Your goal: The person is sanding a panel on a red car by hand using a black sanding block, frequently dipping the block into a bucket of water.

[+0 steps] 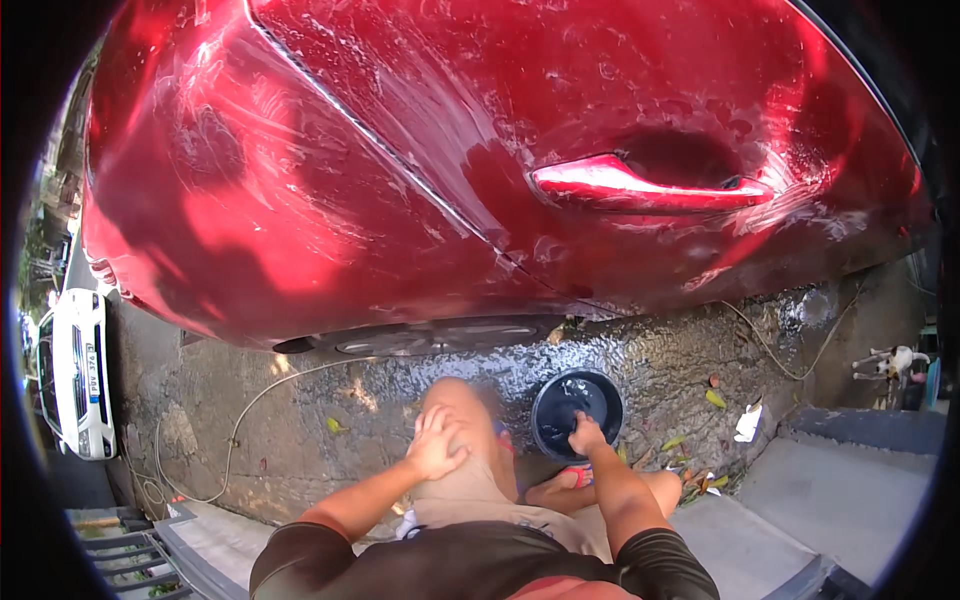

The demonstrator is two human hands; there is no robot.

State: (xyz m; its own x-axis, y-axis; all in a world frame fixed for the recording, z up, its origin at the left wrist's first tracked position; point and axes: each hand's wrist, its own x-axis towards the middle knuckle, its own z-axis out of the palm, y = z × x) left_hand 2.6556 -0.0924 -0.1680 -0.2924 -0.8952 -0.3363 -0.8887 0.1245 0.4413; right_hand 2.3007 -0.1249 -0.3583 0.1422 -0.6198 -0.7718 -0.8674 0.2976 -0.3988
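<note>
My left hand [440, 442] rests on my bent left knee, fingers spread, holding nothing. My right hand [585, 432] reaches down into a dark round bucket [546, 428] of water, with its fingers curled; what they grip is too dark to make out. In front of me is the side of a red car [390, 210], streaked with whitish lather, with a door handle [640, 190] at the upper right and part of a wheel [420, 338] below the body. The bucket stands on wet pavement beside my sandalled foot [560, 485].
A thin hose [235, 440] loops over the pavement [290, 420]. A white car [80, 370] stands at the far left, and metal bars [120, 560] are at the lower left. A white-and-dark animal [885, 362], leaves and a white scrap [748, 422] lie right, near a grey step [830, 480].
</note>
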